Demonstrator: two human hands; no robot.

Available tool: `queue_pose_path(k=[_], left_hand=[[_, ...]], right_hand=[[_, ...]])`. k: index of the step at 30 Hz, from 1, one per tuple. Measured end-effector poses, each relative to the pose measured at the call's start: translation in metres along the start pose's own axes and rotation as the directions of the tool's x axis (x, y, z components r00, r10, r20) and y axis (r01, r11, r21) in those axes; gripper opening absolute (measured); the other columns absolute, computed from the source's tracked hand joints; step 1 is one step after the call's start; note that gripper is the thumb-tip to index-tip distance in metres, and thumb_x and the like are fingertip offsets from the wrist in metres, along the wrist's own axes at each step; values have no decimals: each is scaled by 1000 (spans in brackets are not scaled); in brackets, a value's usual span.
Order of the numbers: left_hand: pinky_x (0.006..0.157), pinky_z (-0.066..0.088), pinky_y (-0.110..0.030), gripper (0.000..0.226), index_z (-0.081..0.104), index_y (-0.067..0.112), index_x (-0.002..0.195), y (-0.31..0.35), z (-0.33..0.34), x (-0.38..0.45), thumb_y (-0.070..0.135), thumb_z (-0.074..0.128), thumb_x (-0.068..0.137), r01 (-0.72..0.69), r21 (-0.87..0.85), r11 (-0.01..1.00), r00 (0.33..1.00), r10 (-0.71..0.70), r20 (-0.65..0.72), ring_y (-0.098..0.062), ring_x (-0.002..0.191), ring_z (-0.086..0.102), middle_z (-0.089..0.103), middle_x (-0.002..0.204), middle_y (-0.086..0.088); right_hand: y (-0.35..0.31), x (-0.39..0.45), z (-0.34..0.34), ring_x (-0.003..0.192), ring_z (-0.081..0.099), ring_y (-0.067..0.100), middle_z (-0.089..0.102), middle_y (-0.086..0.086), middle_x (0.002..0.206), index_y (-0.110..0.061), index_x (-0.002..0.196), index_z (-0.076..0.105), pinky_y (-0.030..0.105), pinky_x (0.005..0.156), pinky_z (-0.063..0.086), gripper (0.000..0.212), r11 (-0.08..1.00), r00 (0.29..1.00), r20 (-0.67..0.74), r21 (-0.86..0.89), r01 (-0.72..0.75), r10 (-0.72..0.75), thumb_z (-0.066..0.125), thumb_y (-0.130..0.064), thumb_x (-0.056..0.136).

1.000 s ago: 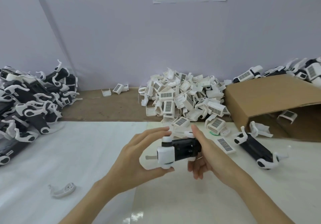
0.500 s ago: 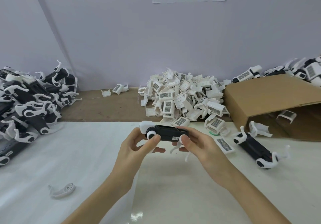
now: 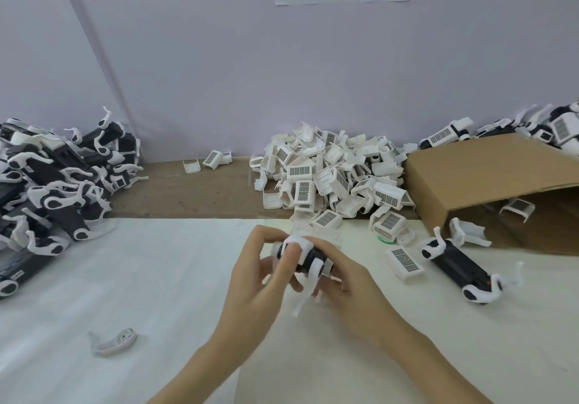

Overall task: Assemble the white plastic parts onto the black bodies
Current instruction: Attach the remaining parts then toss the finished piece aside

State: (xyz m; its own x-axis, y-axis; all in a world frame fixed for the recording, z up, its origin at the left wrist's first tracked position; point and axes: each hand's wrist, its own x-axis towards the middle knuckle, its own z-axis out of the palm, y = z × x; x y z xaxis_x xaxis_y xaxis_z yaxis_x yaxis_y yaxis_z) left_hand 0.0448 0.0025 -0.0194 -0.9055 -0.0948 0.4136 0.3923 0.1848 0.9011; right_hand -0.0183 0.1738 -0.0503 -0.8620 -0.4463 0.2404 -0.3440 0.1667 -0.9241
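While both hands work close together above the middle of the tabletop (image 3: pixel 94 278), the left hand (image 3: pixel 250 278) curls its fingers (image 3: pixel 289 254) round the near end of a black body (image 3: pixel 308 258), one fingertip pressed into the white plastic part (image 3: pixel 296 242) that sits over the body's top. The right hand (image 3: pixel 347 281) cups the other end from behind and below, fingers bent round it, so both hands grip the one piece; how firmly the white part is seated cannot be told, since the fingers cover the joint and the picture is blurred there. A thin white arm (image 3: pixel 305 294) hangs down from the body between the hands. Judging by this, the piece in hand is mid-assembly, with the white part on but perhaps not yet snapped home. Just to the right lies another black body with white ends (image 3: pixel 457 267), apart from the hands, with a loose grille part (image 3: pixel 405 261) beside it. Behind the hands a heap of loose white parts (image 3: pixel 332 178) is piled against the wall, which suggests plenty of work remains. At the far left a stack of black-and-white units (image 3: pixel 53 181) looks like finished output, though that is a guess. A tipped cardboard box (image 3: pixel 488 184) lies at the right with more units behind it, and a single grey-white clip (image 3: pixel 114 341) rests alone near the left front.
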Motion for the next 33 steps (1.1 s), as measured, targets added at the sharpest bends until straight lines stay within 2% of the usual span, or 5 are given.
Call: queue_pose_path(k=[11, 16, 21, 27, 33], left_hand=[[83, 56, -33, 51, 75, 22, 109, -7, -20, 17, 68, 68, 88, 334, -53, 941, 943, -334, 13, -28, 92, 77, 79, 99, -4], [80, 66, -42, 57, 73, -1, 123, 0, -28, 25, 48, 70, 93, 658, -424, 622, 737, -646, 197, -48, 102, 76, 73, 112, -36], [80, 66, -46, 60, 70, 0, 126, -7, -26, 23, 44, 79, 85, 721, -478, 502, 666, -693, 276, -51, 102, 75, 73, 110, -36], [96, 63, -43, 41, 79, 9, 117, -9, -31, 26, 39, 77, 89, 531, -420, 736, 844, -502, 189, -30, 101, 78, 78, 115, -19], [105, 50, -28, 65, 60, 33, 138, -12, -55, 27, 41, 90, 81, 64, 202, 977, 961, -114, 250, -11, 125, 65, 70, 133, 12]], right_hand=[[-3, 3, -10, 80, 71, 7, 76, -18, 96, -47, 107, 73, 16, 69, 51, 28, 986, 977, -214, -164, -29, -7, 83, -29, 88], [-19, 3, -20, 76, 76, 37, 71, 27, 94, -19, 107, 76, 38, 65, 56, 56, 942, 961, -8, 200, -268, 275, 53, -69, 98], [-22, 6, -25, 55, 57, 30, 63, 16, 76, -7, 103, 70, 28, 45, 42, 54, 845, 881, 155, 249, -474, 448, 53, -58, 101], [-24, 4, -33, 83, 72, 35, 71, 20, 103, -20, 132, 65, 33, 75, 59, 40, 903, 954, 153, 311, -295, 259, 68, -41, 98], [-26, 1, -49, 129, 62, 12, 58, -17, 146, -42, 148, 50, 34, 106, 53, 57, 995, 974, 217, 62, -75, 59, 74, -29, 98]])
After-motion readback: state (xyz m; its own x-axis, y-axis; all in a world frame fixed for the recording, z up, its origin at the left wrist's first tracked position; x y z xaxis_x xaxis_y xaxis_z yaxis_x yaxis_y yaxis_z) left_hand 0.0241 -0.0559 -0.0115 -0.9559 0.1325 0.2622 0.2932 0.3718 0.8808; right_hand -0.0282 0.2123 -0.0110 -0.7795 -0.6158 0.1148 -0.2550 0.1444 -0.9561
